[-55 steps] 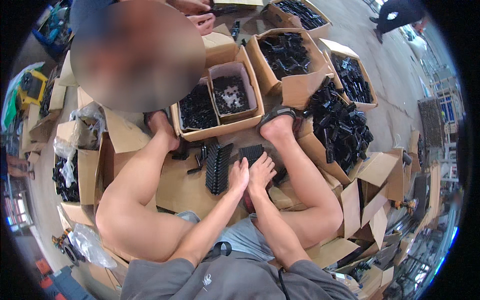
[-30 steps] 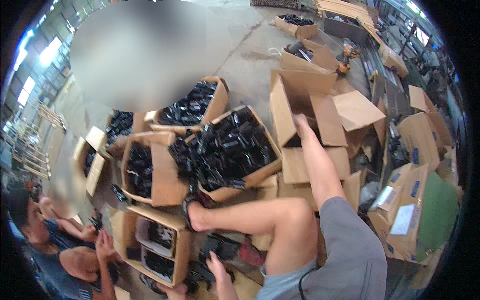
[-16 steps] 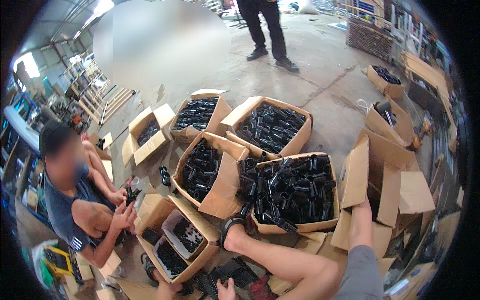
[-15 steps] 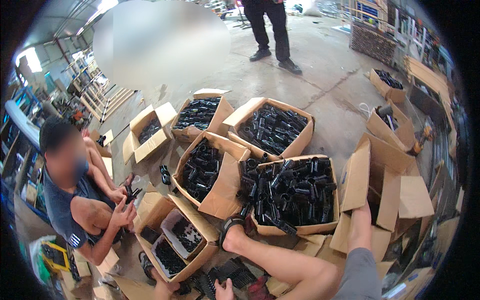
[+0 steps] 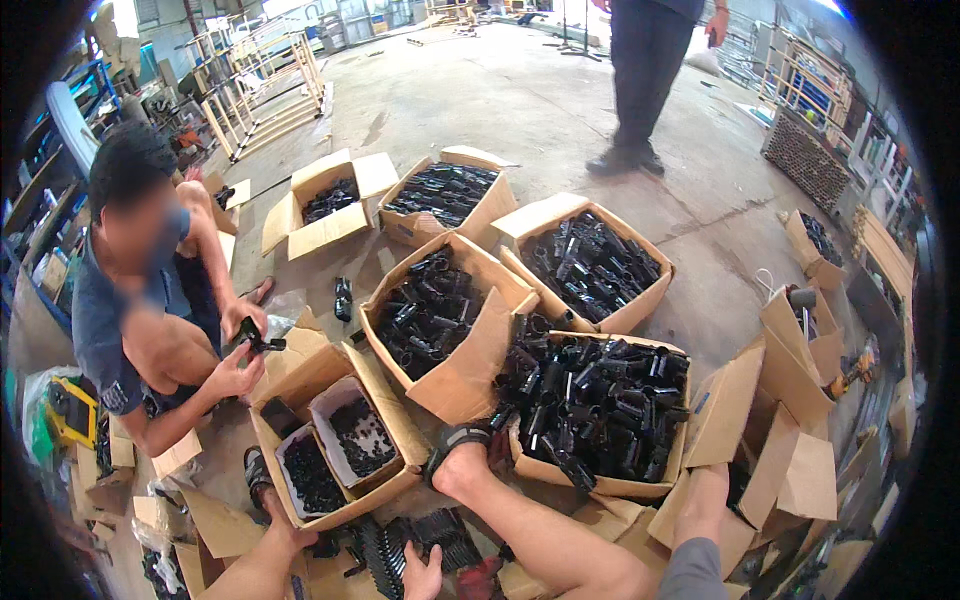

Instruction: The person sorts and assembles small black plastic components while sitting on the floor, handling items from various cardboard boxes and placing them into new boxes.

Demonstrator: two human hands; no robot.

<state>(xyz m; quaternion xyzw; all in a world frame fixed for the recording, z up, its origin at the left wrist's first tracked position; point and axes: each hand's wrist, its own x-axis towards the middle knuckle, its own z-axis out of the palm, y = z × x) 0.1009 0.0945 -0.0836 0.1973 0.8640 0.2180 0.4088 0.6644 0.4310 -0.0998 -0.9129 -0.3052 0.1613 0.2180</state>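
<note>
In the head view, you are dividing your two hands between two places: your left hand [image 5: 422, 574] is resting at the dark, ribbed rows of slim black parts [image 5: 378, 556] between your legs, and your right forearm [image 5: 703, 502] is running into a tall, open brown cardboard carton [image 5: 730, 388]. Your left thumb and fingertips are sitting apart over the rows; whether they are gripping a part, you cannot tell from here. Your right hand is lying hidden behind the carton's flap, so its state is not showing. You seem to be in a step of steadying the rows while feeling inside the carton; the next move would be calling for a straight draw back past the flap, with the left hand keeping the rows lined up. For edges, your bare right leg [image 5: 545, 525] is crossing between both hands, and the overfilled brown box [image 5: 538, 462] of glossy black tube pieces [image 5: 600, 400] is standing just beside the carton. The brown box with two pale inner trays [image 5: 405, 480] is bounding the rows ahead, your bare left leg [image 5: 262, 560] is bounding them on the left, so the most room is opening upward.
</note>
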